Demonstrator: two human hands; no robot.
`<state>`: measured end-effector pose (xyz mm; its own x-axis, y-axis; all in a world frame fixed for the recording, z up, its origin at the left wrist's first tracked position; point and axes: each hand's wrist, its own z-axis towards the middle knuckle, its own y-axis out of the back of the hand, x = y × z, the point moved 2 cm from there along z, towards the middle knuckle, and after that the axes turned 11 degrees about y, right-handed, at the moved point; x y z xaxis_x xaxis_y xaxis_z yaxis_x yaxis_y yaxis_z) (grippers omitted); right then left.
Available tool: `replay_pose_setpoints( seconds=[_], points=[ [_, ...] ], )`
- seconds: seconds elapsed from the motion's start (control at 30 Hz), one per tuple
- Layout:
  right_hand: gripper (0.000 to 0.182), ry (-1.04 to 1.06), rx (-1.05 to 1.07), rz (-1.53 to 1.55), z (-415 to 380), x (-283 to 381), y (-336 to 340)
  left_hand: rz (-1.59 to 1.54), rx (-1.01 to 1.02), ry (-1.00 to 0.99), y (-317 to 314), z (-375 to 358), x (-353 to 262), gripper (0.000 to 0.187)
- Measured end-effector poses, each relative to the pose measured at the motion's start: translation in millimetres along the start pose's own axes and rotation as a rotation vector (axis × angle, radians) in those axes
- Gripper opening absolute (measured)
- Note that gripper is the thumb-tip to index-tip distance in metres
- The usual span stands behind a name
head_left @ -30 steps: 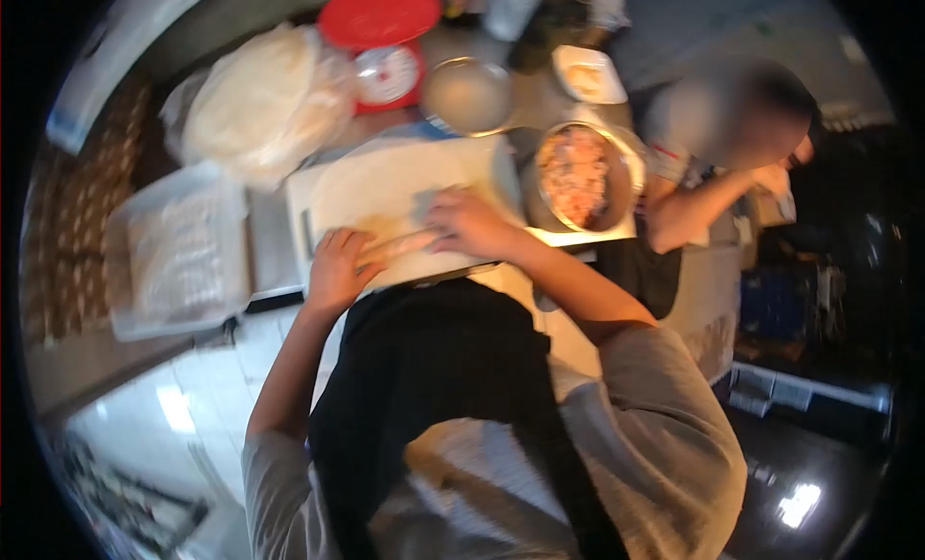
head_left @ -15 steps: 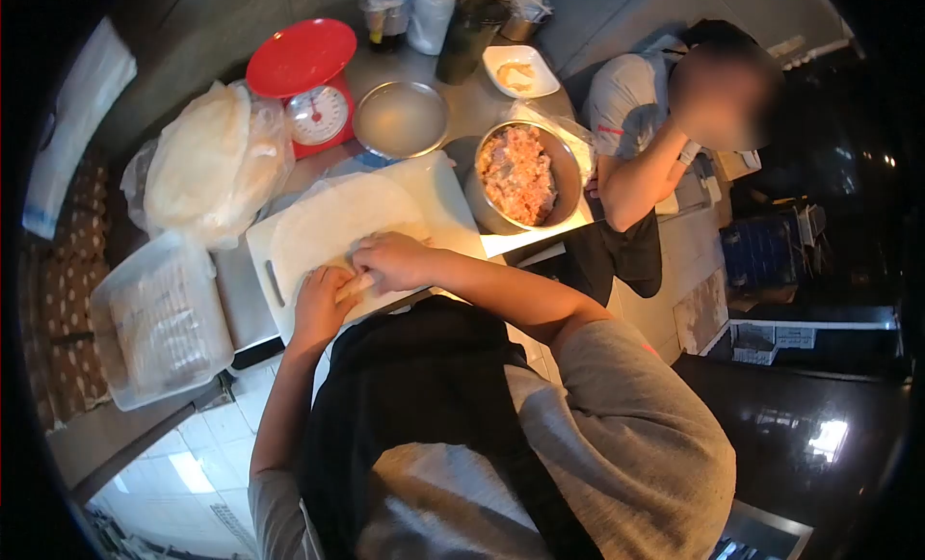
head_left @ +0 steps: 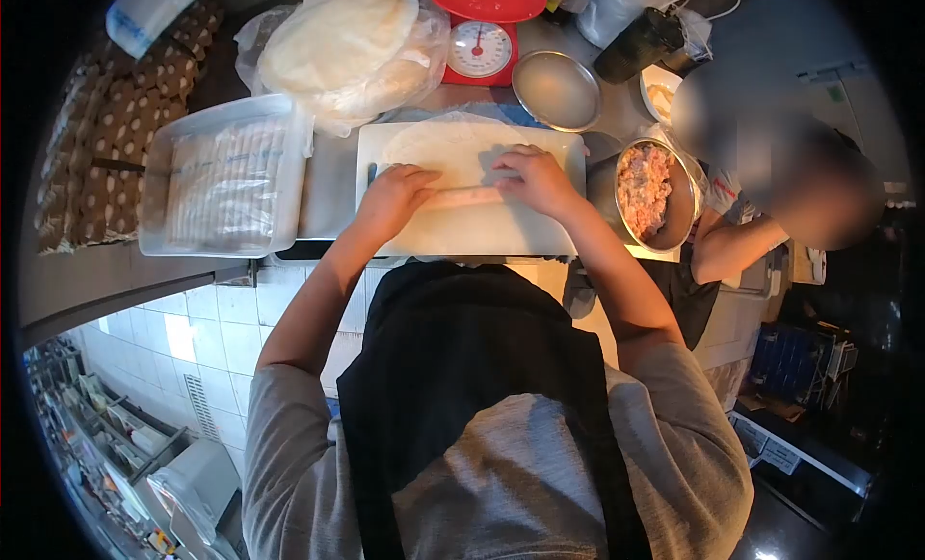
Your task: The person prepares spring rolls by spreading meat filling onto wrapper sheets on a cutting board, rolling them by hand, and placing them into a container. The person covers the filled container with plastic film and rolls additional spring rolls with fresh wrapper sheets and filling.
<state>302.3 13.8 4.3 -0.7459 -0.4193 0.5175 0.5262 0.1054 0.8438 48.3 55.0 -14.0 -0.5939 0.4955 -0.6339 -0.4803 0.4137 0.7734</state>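
Note:
A thin round wrapper sheet (head_left: 453, 139) lies on the white cutting board (head_left: 482, 238). Across its near part runs a long, slim wrapper roll (head_left: 470, 196) with pinkish filling showing through. At the roll's left end is my left hand (head_left: 397, 200), its fingers curled over the roll and wrapper. My right hand (head_left: 540, 180) bends over the other end, with thumb and fingers on it; the fingertips are partly hidden. To the right of the board stands a steel bowl (head_left: 686, 213) with pink minced filling (head_left: 644, 189).
Left stands a plastic tub (head_left: 289, 189) of long wrapped rolls, beside egg trays (head_left: 125, 165). Behind are stacked wrapper sheets (head_left: 337, 40), a red scale (head_left: 480, 54), a round metal dish (head_left: 556, 91) and a white bowl (head_left: 660, 93). A co-worker's arm (head_left: 737, 247) is at right.
My hands have moved apart, from close together at the wrapper's near edge to the two ends of the roll. The slim roll now shows between them. The camera view has turned and shifted.

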Motion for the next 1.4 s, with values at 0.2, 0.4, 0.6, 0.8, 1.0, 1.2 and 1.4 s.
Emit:
replay_pose_setpoints(
  seconds=[0.2, 0.4, 0.6, 0.8, 1.0, 1.2, 1.4],
  points=[
    [0.051, 0.259, 0.051, -0.157, -38.1, 54.2, -26.3, 0.071, 0.108, -0.010, -18.7, -36.1, -25.3, 0.051],
    [0.063, 0.269, 0.101, -0.226, -30.5, 44.6, -21.4, 0.209, 0.093, -0.089, -24.1, -17.7, -12.2, 0.071],
    [0.068, 0.232, 0.029, -0.343, 17.5, 10.9, -16.1, 0.371, -0.128, -0.041, -2.6, 34.4, -15.5, 0.082],
    [0.062, 0.223, 0.061, -0.200, -16.2, 26.6, -27.5, 0.265, -0.125, -0.112, -32.4, 1.3, -13.4, 0.064],
    [0.051, 0.257, -0.145, -0.343, 11.8, -8.9, -31.9, 0.233, -0.256, -0.077, -18.8, 37.0, -7.5, 0.053],
    [0.037, 0.265, -0.218, -0.356, -15.4, -16.7, -22.6, 0.210, -0.343, -0.193, -18.3, 22.4, 1.4, 0.040],
    [0.038, 0.318, -0.175, -0.384, -27.6, -26.5, -29.3, 0.154, -0.312, -0.176, -18.3, 11.6, 0.6, 0.036]
  ],
)
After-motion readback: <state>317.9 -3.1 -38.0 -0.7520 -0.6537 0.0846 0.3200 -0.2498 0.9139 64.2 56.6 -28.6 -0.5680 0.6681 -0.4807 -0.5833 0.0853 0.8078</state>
